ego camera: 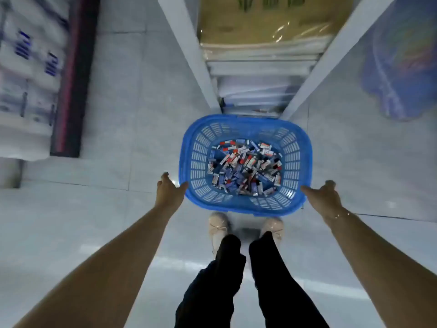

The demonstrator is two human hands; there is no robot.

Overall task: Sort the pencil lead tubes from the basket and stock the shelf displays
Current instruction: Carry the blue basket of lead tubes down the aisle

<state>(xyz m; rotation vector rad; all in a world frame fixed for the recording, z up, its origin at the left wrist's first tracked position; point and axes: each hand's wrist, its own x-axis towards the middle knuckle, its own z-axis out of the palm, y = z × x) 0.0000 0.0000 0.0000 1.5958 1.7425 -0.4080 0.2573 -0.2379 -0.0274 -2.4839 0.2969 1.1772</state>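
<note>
Two shoes (218,227) stand just behind your basket (293,147) of lead tubes (246,166); your left hand (169,190) and right hand (324,196), fingers spread, touch its rim.

A blue basket (246,162) of pencil lead tubes (246,165) sits on the tiled floor (123,129) against the shelf's (260,74) foot. The left hand (169,189) and right hand (325,195) touch its near corners, fingers extended.

Blue basket (246,204) on pale tiled floor (132,143)
</note>
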